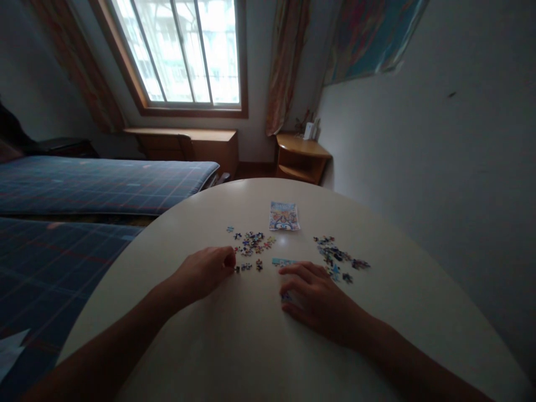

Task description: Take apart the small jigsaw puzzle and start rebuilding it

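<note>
My left hand [208, 270] rests at the left of the loose jigsaw pieces, thumb and fingers drawn together in a pinch. Right at its fingertips is a small dark puzzle piece [237, 269], with a few separate pieces [247, 267] and another piece [259, 265] in a row beside it. A pile of mixed puzzle pieces [253, 242] lies just beyond. My right hand [312, 290] lies on the table with fingers bent and apart, partly covering a joined strip of pieces [282, 261] with a light blue-green edge. More puzzle showing under its fingers is mostly hidden.
A second pile of pieces [335, 254] spreads to the right on the round white table [234, 346]. A printed picture packet [283, 216] lies toward the far edge. Beds with plaid covers [104, 181] stand left; a corner shelf [302, 148] is behind.
</note>
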